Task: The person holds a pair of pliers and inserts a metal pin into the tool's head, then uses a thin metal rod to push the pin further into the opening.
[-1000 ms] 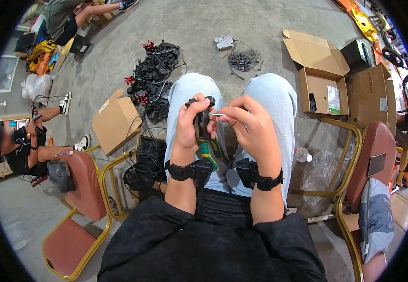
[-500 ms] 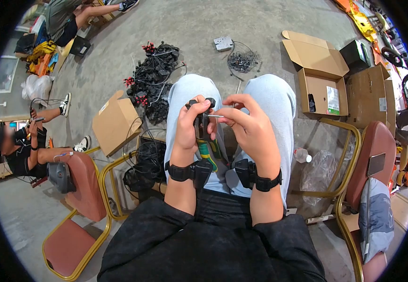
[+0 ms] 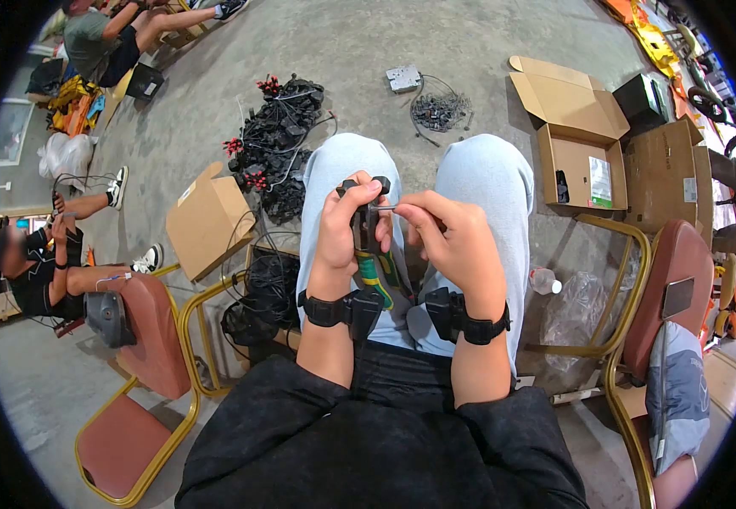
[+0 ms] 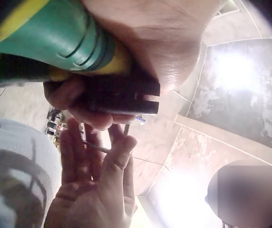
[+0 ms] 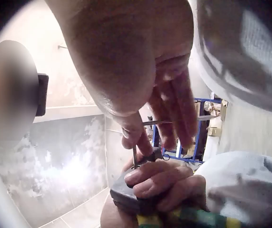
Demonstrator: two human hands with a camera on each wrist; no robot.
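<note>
Over the lap, my left hand [image 3: 336, 231] grips pliers [image 3: 369, 271] with green and yellow handles; their handles point back toward my body. The black blocky head [image 5: 126, 192] of the pliers sits among the left fingers. My right hand [image 3: 463, 242] pinches a thin metal hex key [image 3: 387, 208] between thumb and forefinger. In the right wrist view one arm of the bent key [image 5: 135, 156] runs down to the black head, and the other lies across the fingers. The left wrist view shows the remaining right fingers [image 4: 86, 166] held fairly straight under a slotted black end of the pliers.
Beyond my knees lie a heap of black cabled parts [image 3: 279, 136] with red bits, a grey metal box [image 3: 402, 79] and small dark pieces [image 3: 440, 111]. Open cardboard boxes [image 3: 576, 165] stand at right. Chairs [image 3: 151, 335] flank me; a seated person [image 3: 41, 271] is at left.
My right fingers, spread half a second ago with one key arm pointing forward, have drawn in and pinch the key close to the pliers' head. The left hand keeps its place.
</note>
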